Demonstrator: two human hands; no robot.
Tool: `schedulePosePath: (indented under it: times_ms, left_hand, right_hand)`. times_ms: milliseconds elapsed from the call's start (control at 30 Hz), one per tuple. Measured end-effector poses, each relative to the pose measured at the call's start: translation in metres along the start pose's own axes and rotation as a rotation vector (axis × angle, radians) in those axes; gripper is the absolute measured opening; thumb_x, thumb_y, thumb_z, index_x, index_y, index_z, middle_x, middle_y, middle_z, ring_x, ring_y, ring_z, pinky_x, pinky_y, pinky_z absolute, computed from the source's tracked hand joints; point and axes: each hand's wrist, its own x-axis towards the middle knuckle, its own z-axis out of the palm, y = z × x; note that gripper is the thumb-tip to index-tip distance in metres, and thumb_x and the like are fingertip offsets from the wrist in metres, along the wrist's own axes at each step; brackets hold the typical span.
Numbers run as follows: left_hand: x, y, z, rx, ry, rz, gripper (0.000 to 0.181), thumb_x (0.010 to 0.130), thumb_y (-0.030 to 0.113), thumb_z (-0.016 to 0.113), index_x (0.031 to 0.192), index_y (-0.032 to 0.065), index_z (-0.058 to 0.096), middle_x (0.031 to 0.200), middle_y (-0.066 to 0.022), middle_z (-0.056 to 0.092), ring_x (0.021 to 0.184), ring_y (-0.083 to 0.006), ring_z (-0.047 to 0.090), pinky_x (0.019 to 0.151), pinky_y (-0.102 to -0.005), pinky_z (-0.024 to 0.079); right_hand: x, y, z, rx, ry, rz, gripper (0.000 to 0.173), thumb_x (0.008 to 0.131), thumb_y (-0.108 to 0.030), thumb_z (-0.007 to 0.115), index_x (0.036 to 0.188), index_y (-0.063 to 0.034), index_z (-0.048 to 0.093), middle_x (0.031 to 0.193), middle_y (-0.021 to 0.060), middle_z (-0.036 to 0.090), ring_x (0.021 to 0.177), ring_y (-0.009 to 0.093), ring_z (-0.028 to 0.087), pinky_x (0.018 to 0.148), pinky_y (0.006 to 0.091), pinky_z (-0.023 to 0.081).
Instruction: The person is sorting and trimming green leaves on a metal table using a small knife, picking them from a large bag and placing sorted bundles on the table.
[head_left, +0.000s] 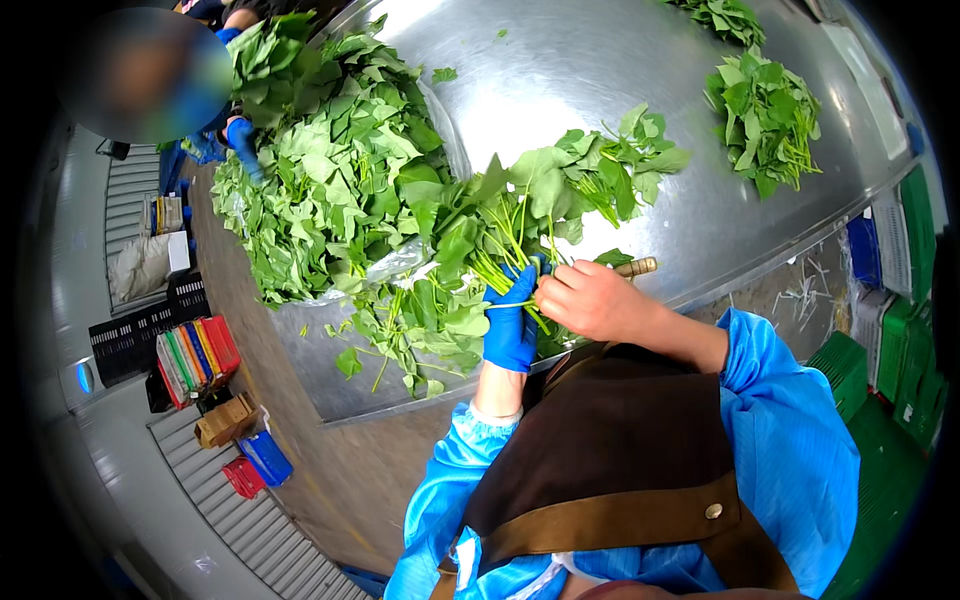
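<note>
My left hand (511, 319), in a blue glove, is closed around the green stems of a bunch of leafy greens (499, 251) above the table's near edge. Bare and close beside it, my right hand (589, 300) has its fingers at the stems; whether they pinch one is not clear. Just beyond my right hand, a wooden handle (639, 266) sticks out, its other end hidden by leaves. A large heap of leafy greens (337, 172) lies on clear plastic to the left. Loose leafy stems (405, 322) lie below the heap, and more leafy stems (615, 169) lie beyond my hands.
The metal table (675, 225) carries a bundle of greens (769, 116) at the right and another bundle (724, 19) farther back. Across the heap, a co-worker's blue-gloved hand (244, 146) is near the leaves. Green crates (840, 371) stand at the right, beside the table.
</note>
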Motion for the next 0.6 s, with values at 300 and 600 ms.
schedulePosePath:
  times_ms: [300,600]
  left_hand:
    - [-0.008,0.039,-0.019,-0.130,-0.066,0.131,0.032,0.089,0.004,0.060,0.121,0.0049,0.052,0.106,-0.0062,0.062,0.097,-0.0175,0.061,0.086,-0.0346,0.052]
    - [-0.027,0.017,-0.014,0.069,-0.043,0.150,0.025,0.086,0.000,0.063,0.110,0.0015,0.057,0.099,-0.0067,0.064,0.090,-0.0167,0.062,0.082,-0.0296,0.050]
  right_hand:
    - [-0.012,0.011,0.000,1.358,0.158,0.918,0.010,0.091,-0.010,0.058,0.096,-0.0008,0.056,0.084,0.0014,0.059,0.076,0.007,0.052,0.066,0.0242,0.045]
    - [-0.014,0.009,0.043,1.437,-0.260,0.838,0.022,0.093,-0.025,0.058,0.095,-0.0026,0.062,0.077,-0.0005,0.059,0.071,0.006,0.050,0.064,0.0233,0.041]
